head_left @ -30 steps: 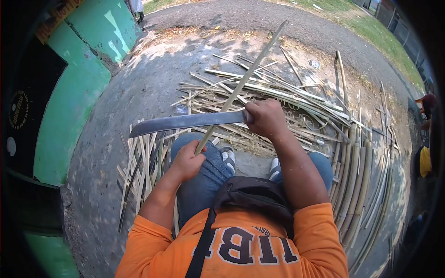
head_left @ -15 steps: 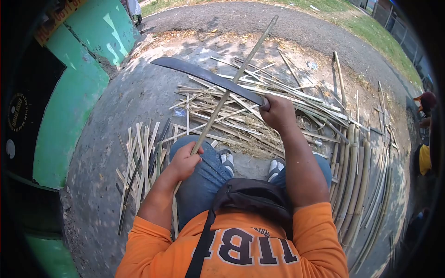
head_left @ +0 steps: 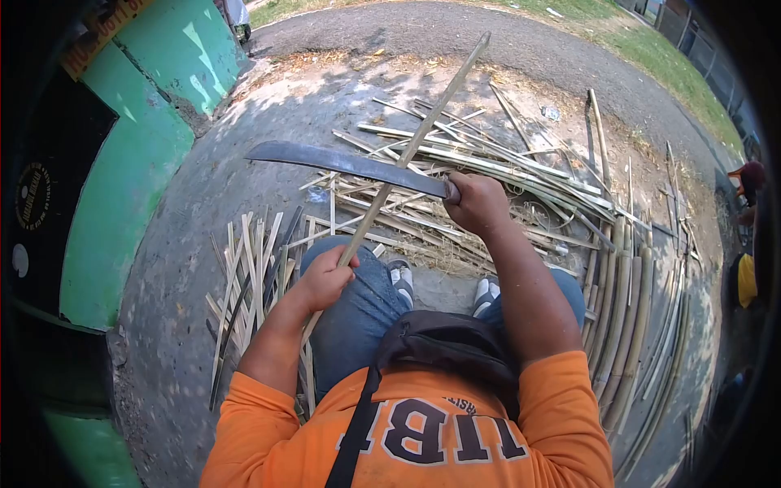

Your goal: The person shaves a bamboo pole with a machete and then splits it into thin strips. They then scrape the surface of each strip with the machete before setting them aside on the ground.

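Observation:
My left hand (head_left: pixel 327 278) is closed round a long bamboo strip (head_left: pixel 431 120), which slants up and away to the right from beside my left thigh. My right hand (head_left: pixel 478 202) grips the handle of a long curved machete (head_left: pixel 342 163). Its dark blade points left and crosses the strip above my left hand, at the strip's middle. Whether the edge presses into the strip I cannot tell. Behind the blade, on the ground, lies a loose heap of split bamboo strips (head_left: pixel 488 167).
Thin strips (head_left: pixel 252 260) lie in a pile to the left of my left leg. Long bamboo poles (head_left: pixel 622 333) lie on the right. A green wall (head_left: pixel 130 203) stands at the left, a road (head_left: pixel 423 32) runs beyond the heap, and a person (head_left: pixel 747 276) is at the right edge.
The machete and my right hand have moved down and slightly left along the strip, towards my left hand. The left hand keeps its hold in nearly the same place.

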Demonstrator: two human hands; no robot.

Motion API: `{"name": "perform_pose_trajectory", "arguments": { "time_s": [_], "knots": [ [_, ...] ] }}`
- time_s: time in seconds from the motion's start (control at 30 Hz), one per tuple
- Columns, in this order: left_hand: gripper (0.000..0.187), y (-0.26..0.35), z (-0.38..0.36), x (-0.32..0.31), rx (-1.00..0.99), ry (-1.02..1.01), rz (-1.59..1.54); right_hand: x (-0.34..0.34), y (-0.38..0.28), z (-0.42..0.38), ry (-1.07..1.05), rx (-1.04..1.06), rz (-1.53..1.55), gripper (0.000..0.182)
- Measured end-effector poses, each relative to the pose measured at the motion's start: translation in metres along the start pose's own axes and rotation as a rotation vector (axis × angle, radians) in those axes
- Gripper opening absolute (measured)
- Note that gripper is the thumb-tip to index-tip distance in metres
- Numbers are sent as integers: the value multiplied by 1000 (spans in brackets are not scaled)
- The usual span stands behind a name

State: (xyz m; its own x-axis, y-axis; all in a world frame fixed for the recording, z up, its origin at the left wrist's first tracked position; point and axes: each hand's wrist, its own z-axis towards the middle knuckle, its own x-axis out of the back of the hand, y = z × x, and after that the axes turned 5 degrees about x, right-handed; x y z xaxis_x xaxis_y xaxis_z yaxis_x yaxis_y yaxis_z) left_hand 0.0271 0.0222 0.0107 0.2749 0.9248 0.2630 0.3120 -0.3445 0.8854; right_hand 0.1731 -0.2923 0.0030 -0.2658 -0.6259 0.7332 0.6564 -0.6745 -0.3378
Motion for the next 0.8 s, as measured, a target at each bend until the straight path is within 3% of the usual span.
{"name": "perform_pose_trajectory", "arguments": {
  "time_s": [0.17, 0.3, 0.43, 0.53, 0.63, 0.7, 0.8],
  "knots": [
    [16, -2, -2, 1, -14, 26, 46, -7, -11, 4, -5, 168, -48, 9],
    [20, -4, 0, 4, 26, 47, 8, -7, 8, 3, -36, -15, -112, 9],
    [15, 7, -4, -1, 87, -15, -201, -7, -7, -1, -9, 54, -39, 10],
    [19, 1, -1, 0, 78, -5, -94, -8, -37, -1, -64, 157, -29, 9],
    [16, -4, 1, 1, 14, -2, -14, -10, -29, 3, 57, 205, -146, 15],
    [17, -5, -4, 1, 27, 12, 15, -9, 11, 5, 81, -93, -104, 17],
    [17, 2, -2, 2, 65, 14, 0, 2, 22, 5, 54, -192, -121, 17]
  ]
}}
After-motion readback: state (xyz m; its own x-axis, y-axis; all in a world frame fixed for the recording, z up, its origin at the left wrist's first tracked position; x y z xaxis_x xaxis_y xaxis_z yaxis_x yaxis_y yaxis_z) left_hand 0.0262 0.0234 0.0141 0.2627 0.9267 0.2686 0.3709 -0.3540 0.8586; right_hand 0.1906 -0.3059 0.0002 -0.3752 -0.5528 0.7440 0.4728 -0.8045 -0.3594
